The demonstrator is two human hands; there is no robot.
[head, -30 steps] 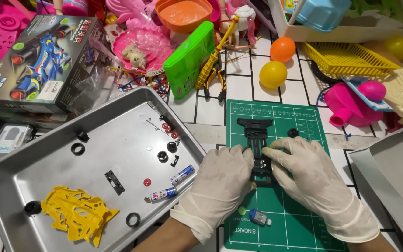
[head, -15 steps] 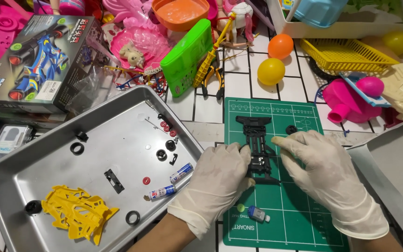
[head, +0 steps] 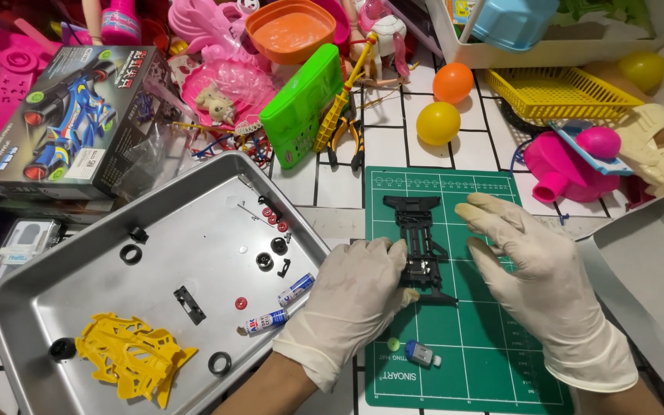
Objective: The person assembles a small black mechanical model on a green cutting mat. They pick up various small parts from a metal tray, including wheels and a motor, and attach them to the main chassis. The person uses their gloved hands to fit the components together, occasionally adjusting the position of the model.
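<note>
Black plastic toy-car frame point(head: 420, 244) lies lengthwise in the upper middle of the green cutting mat point(head: 493, 361), its wide end toward the mat's far edge. Left hand point(head: 355, 303), in a white glove, grips the near left side of the frame, thumb and fingers closed against it. Right hand point(head: 536, 273), also gloved, is open, fingers spread and loosely curled just beside the frame's right side, not touching it. Judgement: the step in hand is assembly work on the frame, left hand steadying, right hand free between part placements. A small blue-and-white motor point(head: 422, 353) and a pale green bead-like piece point(head: 393, 344) sit near the mat's near-left corner. To the left, the metal tray point(head: 63, 300) carries the loose parts: yellow car shell point(head: 132, 357) at its near-left corner, two small batteries point(head: 282, 303) by its right edge, black rings point(head: 131, 253) and a flat black clip point(head: 190, 303) toward the middle, small red washers point(head: 273, 217) near its far-right corner. Judgement: the next move calls for a fine pinch on one small part, then seating it in the frame while the left hand keeps the frame from sliding on the mat; parts are tiny and could roll. A kit box point(head: 74, 123) rests beyond the tray's far-left edge.
</note>
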